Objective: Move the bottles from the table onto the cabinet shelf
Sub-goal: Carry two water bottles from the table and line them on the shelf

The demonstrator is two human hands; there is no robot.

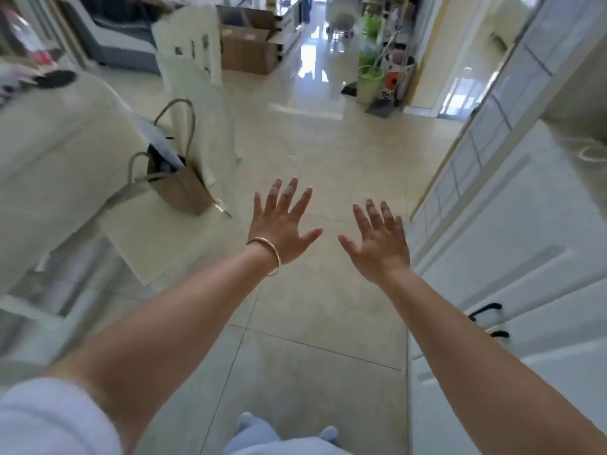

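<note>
My left hand [282, 221], with a thin bangle on the wrist, is stretched out over the tiled floor, fingers spread and empty. My right hand [377, 239] is beside it, also spread and holding nothing. The white cabinet [512, 224] with glass-paned doors runs along the right edge. The cloth-covered table [62, 149] is at the left; blurred items lie on its far left corner. No bottle can be made out clearly in this blurred view.
A white chair [193, 103] stands beside the table, with a brown paper bag [179, 188] on another chair seat. Cardboard boxes [248, 44] sit at the back. A green bucket [369, 83] and mop stand at the back right. Black handles [486, 311] show on the lower cabinet.
</note>
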